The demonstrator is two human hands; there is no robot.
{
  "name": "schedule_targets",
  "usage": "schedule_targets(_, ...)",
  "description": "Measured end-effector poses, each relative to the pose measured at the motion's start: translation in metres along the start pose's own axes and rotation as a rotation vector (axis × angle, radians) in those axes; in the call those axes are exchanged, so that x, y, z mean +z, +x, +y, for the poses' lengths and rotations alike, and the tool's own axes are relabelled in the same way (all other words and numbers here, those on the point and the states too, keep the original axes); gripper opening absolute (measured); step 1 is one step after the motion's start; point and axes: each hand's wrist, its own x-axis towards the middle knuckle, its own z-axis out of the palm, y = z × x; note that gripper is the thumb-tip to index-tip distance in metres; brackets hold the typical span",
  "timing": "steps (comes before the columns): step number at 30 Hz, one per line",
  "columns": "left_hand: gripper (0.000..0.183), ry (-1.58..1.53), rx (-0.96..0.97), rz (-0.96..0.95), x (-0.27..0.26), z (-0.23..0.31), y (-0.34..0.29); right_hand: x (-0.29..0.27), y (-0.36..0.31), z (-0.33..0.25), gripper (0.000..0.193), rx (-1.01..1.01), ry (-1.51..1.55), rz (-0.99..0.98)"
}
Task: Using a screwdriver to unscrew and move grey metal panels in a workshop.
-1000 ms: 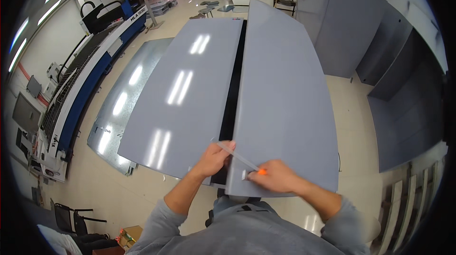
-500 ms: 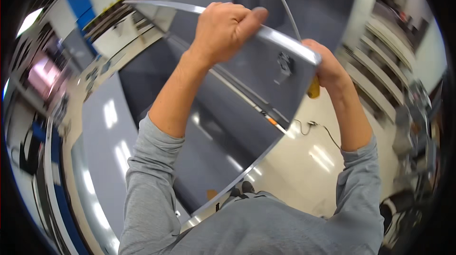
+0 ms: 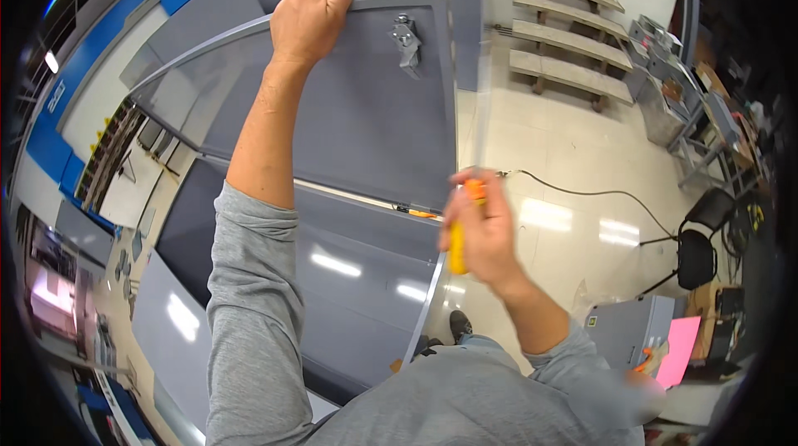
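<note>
My left hand (image 3: 307, 24) is closed over the top edge of a grey metal cabinet door (image 3: 357, 97), its thumb pointing up. The door stands raised from a large grey cabinet body (image 3: 357, 255) in front of me. On the door's inner face, near its upper right corner, sits a metal latch (image 3: 406, 45). Right of the door, my right hand (image 3: 486, 230) is wrapped round the yellow and orange handle of a tool (image 3: 456, 251). Its long thin metal shaft points upward and is blurred, so its exact kind is unclear.
A small orange and black item (image 3: 420, 213) lies along the gap below the door. Wooden steps (image 3: 573, 39) stand at the far right. A black cable (image 3: 582, 192) crosses the floor toward a black chair (image 3: 705, 238). A grey box (image 3: 628, 330) stands at the lower right.
My right hand has come down and away from the door's corner with the yellow-handled tool. My left hand still grips the door's edge; the view has turned to the right.
</note>
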Motion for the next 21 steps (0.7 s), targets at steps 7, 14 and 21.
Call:
schedule_targets(7, 0.072, 0.044, -0.009, -0.079, 0.016, -0.002, 0.022, 0.072, 0.054, 0.043, 0.021, -0.02, 0.124, 0.095)
schedule_targets(14, 0.072, 0.05, -0.009, -0.084, 0.021, -0.007, 0.032, 0.119, 0.106, 0.055, 0.025, -0.075, 0.321, 0.248)
schedule_targets(21, 0.071, 0.051, 0.006, -0.11, 0.039, -0.009, 0.042, 0.135, 0.147, 0.076, 0.029, -0.145, 0.42, 0.361)
